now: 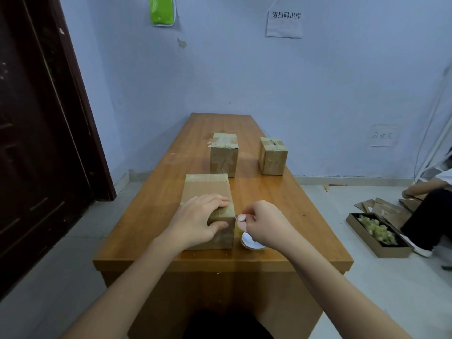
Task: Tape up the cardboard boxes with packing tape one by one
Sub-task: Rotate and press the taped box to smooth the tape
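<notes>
Both forearms reach in from the bottom edge over the worktop [151, 223]. Left hand [195, 220] lies on the near cardboard box [208, 189], fingers flat on top, thumb curled onto its front face, so that grip is clamping the box down at its right corner. Right hand [263, 223] sits just beside the box's right edge, grip clenched in a pinch on what I read as the tape end; the pinched bit is tiny, hard to confirm. Tape roll [252, 242] rests on the worktop under that hand, mostly hidden.

I judge I'm tearing or finishing a strip at this corner. Risks: pull too hard and the box slides or tips off the near edge; tape could fold onto itself or lift off the cardboard.

Further back stand two smaller boxes, left one [223, 155] and right one [272, 156], well apart, both already taped on top.
</notes>
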